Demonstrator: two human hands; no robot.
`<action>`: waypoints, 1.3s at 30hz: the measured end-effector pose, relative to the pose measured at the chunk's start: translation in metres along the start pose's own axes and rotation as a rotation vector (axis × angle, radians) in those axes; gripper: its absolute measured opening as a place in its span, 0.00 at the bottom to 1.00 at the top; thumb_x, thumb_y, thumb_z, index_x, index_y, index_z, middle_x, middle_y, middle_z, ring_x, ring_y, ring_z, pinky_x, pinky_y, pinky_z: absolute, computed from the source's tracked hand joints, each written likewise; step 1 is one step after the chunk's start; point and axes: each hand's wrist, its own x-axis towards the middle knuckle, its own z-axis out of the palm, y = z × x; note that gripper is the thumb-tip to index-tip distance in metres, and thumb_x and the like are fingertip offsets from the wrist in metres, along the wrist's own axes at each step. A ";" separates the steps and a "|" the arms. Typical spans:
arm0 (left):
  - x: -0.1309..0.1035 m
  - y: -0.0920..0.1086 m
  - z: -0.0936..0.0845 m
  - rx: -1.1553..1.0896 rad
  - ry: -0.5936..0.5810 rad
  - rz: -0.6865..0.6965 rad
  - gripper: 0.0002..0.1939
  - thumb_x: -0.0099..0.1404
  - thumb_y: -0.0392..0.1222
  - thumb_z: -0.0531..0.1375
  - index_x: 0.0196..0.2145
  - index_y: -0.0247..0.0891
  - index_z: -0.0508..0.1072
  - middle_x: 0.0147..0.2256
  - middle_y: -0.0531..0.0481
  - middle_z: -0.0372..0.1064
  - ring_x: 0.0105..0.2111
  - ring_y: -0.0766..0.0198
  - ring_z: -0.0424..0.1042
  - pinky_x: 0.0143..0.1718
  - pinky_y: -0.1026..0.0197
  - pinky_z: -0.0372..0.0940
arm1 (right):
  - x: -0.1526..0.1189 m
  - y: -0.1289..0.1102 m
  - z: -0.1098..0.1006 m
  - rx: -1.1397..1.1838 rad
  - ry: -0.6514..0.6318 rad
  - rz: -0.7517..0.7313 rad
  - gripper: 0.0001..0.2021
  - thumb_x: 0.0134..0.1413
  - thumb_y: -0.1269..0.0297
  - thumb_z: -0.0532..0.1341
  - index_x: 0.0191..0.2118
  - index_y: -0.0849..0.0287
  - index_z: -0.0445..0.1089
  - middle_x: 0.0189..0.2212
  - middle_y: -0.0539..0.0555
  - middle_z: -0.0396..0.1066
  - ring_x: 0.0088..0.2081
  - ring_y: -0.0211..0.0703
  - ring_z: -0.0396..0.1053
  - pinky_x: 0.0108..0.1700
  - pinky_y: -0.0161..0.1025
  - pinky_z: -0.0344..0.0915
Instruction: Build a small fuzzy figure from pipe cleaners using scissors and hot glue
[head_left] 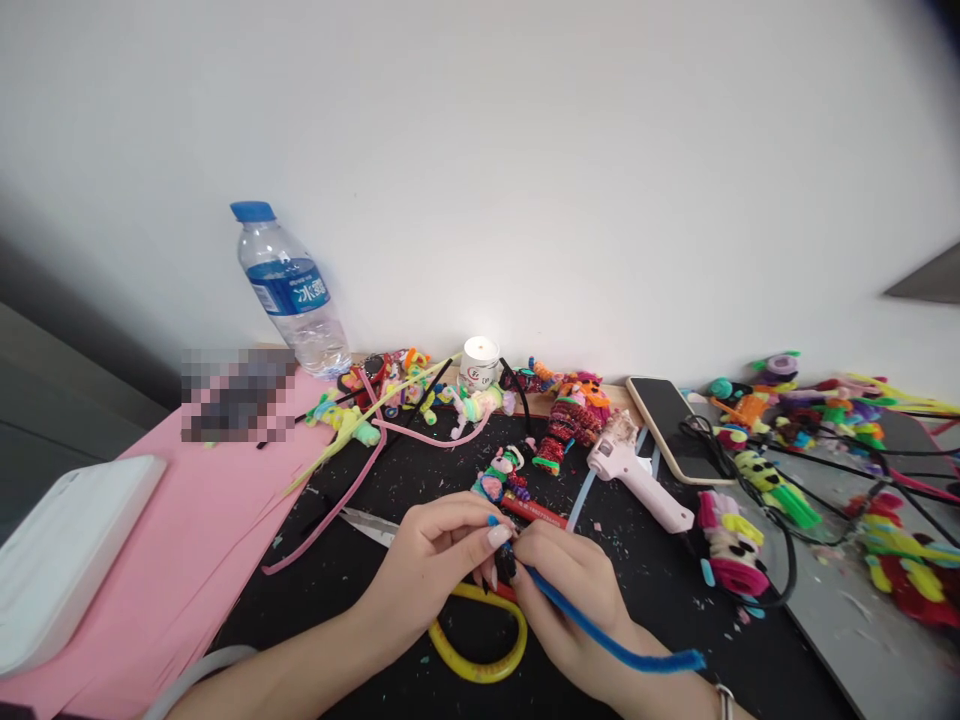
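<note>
My left hand (431, 560) pinches a small black fuzzy piece (506, 562) between thumb and fingers. A bit of blue shows at its top. My right hand (574, 585) is closed at the same piece, its fingertips meeting those of the left. From the right hand a long blue pipe cleaner (600, 638) trails down over the wrist. Where the two join is hidden by the fingers. Beneath the hands lie scissors with a yellow handle (480, 672); one blade pokes out left of my left hand. Just beyond sits a small green and pink pipe-cleaner figure (499, 472).
A pale pink glue gun (641, 485) and a phone (671, 425) lie right of centre. Several pipe-cleaner figures (731, 545) spread to the right. At the left are a leaning water bottle (289, 285), pink sheets (202, 520) and a white device (75, 560). A wall (480, 180) closes the back.
</note>
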 end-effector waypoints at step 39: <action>-0.003 0.007 -0.004 0.342 -0.385 -0.022 0.11 0.60 0.41 0.60 0.25 0.33 0.75 0.26 0.49 0.66 0.22 0.69 0.68 0.24 0.68 0.65 | -0.008 0.000 -0.001 0.108 0.134 0.096 0.12 0.61 0.72 0.48 0.26 0.58 0.60 0.21 0.48 0.60 0.22 0.35 0.59 0.26 0.34 0.55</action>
